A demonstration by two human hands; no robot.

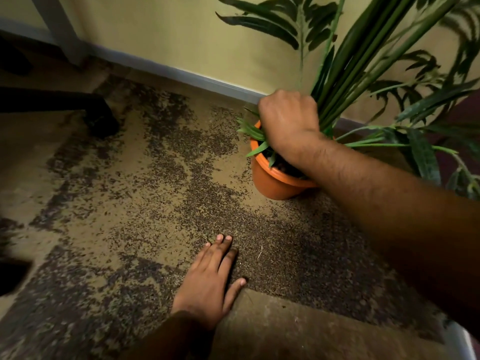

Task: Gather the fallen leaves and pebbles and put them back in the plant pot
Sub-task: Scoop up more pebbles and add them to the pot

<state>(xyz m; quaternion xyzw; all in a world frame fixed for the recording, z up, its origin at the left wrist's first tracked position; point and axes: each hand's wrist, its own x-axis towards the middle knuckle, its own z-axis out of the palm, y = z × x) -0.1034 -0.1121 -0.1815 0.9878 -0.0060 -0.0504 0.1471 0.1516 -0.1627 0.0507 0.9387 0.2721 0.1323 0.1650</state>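
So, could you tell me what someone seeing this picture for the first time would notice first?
Most likely the orange plant pot by the wall at centre right, with long green stems fanning up from it. The right hand is over the pot's rim with fingers curled, narrow green leaves sticking out beside it. Lower down, the left hand rests flat on the speckled carpet.

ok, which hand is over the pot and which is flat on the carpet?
The right hand is over the orange pot, fingers curled among the leaves. The left hand lies flat on the carpet.
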